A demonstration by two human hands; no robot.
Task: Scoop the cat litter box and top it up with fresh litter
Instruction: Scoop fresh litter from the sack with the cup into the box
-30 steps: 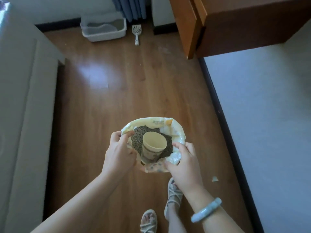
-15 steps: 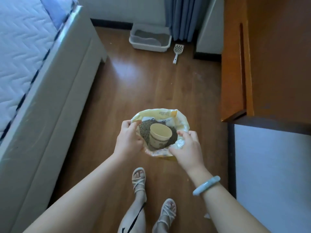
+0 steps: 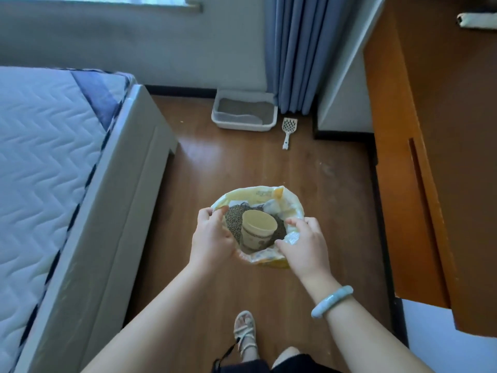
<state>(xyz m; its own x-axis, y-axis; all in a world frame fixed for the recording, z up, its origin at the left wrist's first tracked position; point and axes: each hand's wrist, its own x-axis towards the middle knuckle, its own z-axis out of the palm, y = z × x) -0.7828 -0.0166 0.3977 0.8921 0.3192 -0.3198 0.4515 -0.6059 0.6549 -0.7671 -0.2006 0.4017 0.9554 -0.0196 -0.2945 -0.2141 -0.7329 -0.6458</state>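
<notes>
Both hands grip the rim of a yellow litter bag point(image 3: 293, 208): left hand point(image 3: 212, 238), right hand point(image 3: 305, 244). Inside, a beige cup point(image 3: 258, 232) sits in grey-green pellets. The grey litter box point(image 3: 243, 122) lies on the floor ahead, white scoop point(image 3: 288, 131) beside it.

Left: white quilted mattress point(image 3: 40, 157) on a grey bed frame point(image 3: 107, 224). Centre: brown wood-plank floor point(image 3: 242, 162). Rear: pleated blue curtain point(image 3: 293, 55) reaching the floor. Right: orange-brown wooden cabinet point(image 3: 443, 157).
</notes>
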